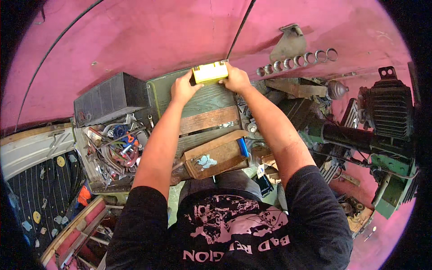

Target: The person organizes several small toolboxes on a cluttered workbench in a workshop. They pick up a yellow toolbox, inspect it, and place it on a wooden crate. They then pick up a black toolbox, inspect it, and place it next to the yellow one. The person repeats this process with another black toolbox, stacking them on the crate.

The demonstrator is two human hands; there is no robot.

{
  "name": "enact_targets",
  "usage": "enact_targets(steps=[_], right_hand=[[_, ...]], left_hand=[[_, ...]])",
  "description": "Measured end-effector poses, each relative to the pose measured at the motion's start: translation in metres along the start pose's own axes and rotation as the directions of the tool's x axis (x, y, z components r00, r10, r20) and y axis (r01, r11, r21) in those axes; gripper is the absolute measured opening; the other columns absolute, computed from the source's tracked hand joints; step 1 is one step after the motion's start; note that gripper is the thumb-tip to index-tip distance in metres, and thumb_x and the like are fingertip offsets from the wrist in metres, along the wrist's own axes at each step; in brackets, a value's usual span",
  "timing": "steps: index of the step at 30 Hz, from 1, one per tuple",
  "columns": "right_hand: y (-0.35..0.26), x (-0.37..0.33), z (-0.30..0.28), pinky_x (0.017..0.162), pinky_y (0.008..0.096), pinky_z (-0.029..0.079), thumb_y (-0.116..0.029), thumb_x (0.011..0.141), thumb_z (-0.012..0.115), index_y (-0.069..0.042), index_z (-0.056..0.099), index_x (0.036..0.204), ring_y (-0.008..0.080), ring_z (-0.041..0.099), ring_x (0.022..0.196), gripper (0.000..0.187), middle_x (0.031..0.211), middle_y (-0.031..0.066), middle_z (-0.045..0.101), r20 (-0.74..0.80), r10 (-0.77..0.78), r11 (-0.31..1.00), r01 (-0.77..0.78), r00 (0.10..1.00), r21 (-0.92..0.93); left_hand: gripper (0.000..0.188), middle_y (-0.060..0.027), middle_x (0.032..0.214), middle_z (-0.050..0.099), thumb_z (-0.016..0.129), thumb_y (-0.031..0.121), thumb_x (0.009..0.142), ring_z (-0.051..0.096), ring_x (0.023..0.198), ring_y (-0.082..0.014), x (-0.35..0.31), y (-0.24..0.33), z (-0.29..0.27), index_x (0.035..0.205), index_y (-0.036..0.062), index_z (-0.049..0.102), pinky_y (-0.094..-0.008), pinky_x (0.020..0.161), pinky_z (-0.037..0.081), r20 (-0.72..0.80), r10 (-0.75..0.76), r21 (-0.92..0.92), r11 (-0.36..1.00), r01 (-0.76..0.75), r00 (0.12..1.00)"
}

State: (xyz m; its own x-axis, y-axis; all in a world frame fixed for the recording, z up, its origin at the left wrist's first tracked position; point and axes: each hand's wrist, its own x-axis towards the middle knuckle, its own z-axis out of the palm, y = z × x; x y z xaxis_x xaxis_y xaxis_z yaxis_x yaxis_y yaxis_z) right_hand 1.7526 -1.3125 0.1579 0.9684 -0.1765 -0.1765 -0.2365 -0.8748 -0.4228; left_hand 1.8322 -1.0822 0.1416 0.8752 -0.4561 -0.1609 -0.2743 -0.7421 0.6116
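Note:
Both my arms reach out over the workbench to a bright yellow box (209,74) at its far edge by the wall. The top of the box is washed out by light, so its kind is unclear. My left hand (183,90) grips the left end, thumb on the near side. On the right end my right hand (236,79) is closed in the same way. Under and in front of the box lies the dark green wooden bench top (207,100). Closer to me, a shallow wooden drawer (217,155) holds a light blue scrap and a blue object.
A dark grey box (105,100) stands at the bench's left. Before it lies a heap of hand tools (126,141). On the right are a large ribbed motor (387,108) and metal parts. Several metal rings (298,61) hang on the pink wall (148,36).

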Motion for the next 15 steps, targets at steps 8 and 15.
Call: enact_targets(steps=[8,15], right_hand=[[-0.003,0.027,-0.011,0.089,0.0517,0.056,-0.030,0.083,0.082,-0.012,0.048,0.136,0.0386,0.071,0.106,0.066,0.110,0.0182,0.074,0.003,0.020,0.999,-0.020,1.000,-0.051],[-0.002,0.035,-0.009,0.090,0.0525,0.054,-0.028,0.082,0.083,-0.015,0.045,0.140,0.0405,0.069,0.108,0.070,0.112,0.0191,0.074,0.019,0.064,0.997,-0.063,0.998,-0.049]], left_hand=[[0.081,-0.0202,0.107,0.075,0.088,0.039,0.075,0.072,0.102,-0.0414,0.022,0.009,-0.010,0.147,0.0247,0.055,-0.0516,0.086,0.058,-0.022,0.042,0.023,0.999,-0.041,0.999],[0.081,-0.0207,0.112,0.074,0.088,0.039,0.075,0.071,0.104,-0.0420,0.032,0.004,-0.010,0.148,0.0247,0.054,-0.0521,0.088,0.057,0.009,0.036,0.017,0.999,-0.036,0.999]])
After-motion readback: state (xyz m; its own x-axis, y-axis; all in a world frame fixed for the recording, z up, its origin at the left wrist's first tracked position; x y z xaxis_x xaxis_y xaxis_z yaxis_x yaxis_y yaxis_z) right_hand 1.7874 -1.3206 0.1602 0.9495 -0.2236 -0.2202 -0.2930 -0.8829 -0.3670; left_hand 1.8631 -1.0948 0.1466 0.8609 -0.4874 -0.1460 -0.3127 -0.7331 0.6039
